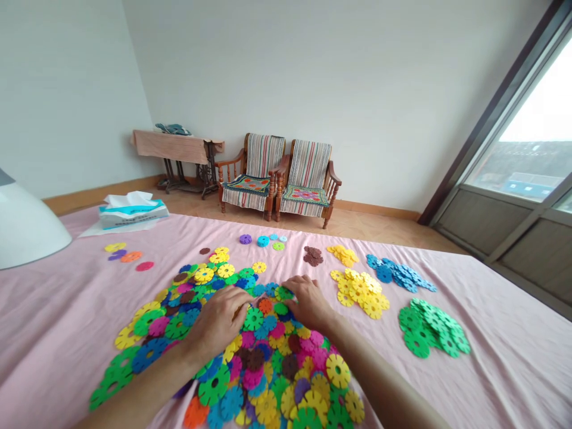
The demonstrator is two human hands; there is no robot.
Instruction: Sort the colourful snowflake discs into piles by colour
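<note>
A wide heap of notched plastic flower discs [254,360] in mixed colours lies in front of me. My left hand [218,319] rests on the heap's left middle, its fingers curled and its thumb bent in; whatever they pinch, if anything, is hidden. Across from it, my right hand [309,302] reaches onto the heap's right edge. Its thumb and forefinger are apart, beside a green disc [283,292]. Between the hands lie an orange disc [265,306] and a green disc [253,319].
Sorted piles of yellow [361,292], blue [397,274], green [432,328] and brown discs [313,256] lie right of the heap. A tissue pack [131,213] and a white rounded object [29,229] stand at left on the pink cloth [487,345]. Two chairs stand beyond.
</note>
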